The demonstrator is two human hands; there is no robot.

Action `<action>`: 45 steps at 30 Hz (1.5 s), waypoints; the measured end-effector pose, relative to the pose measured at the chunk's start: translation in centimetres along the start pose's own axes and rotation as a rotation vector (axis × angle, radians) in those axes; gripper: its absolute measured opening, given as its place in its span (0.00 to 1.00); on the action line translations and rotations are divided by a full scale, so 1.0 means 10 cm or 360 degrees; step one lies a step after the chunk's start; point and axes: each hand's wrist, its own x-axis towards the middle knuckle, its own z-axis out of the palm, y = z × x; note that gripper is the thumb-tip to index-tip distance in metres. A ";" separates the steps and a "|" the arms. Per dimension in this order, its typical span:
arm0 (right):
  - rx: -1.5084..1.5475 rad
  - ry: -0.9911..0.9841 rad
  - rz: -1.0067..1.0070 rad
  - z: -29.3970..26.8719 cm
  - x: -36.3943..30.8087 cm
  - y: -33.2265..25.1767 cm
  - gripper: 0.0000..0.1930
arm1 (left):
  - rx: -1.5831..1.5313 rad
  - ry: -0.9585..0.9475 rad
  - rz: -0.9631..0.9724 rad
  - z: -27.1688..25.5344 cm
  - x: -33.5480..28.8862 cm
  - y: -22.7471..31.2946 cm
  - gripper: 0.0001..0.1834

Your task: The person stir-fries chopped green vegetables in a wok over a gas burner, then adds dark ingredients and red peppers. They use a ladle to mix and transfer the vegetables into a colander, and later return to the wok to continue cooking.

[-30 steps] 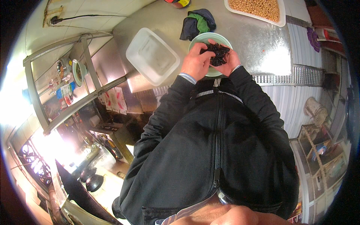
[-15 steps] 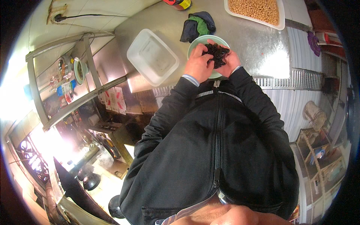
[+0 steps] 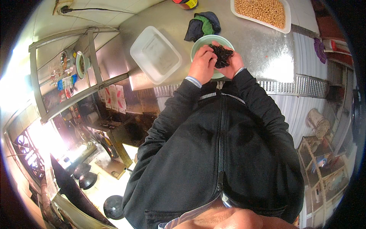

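Note:
A dark, glossy clump of what looks like black wood ear fungus (image 3: 222,57) sits between my two hands, over a pale green bowl (image 3: 196,44). My left hand (image 3: 202,65) grips its left side with bent fingers and thumb. From the right, my right hand (image 3: 235,65) cups the clump, its fingers partly hidden behind it. Much of the bowl's inside is covered by my hands. Just behind the bowl, a crumpled dark blue and green cloth (image 3: 206,26) lies on the steel table (image 3: 251,42).
Left of the bowl stands a white rectangular tub (image 3: 156,57). A white tray (image 3: 263,22) of round tan beans is at the far right, and a red-lidded jar (image 3: 187,4) at the back. A metal shelf frame (image 3: 82,98) rises on the left.
My left fingers have shifted on the dark clump, which looks more gathered together now. Both hands stay over the bowl. The view has tilted slightly.

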 end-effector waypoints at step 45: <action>-0.0890 0.0200 0.0082 -0.01 0.05 0.00 0.10 | -0.0170 0.0198 -0.0441 0.01 -0.02 -0.04 0.09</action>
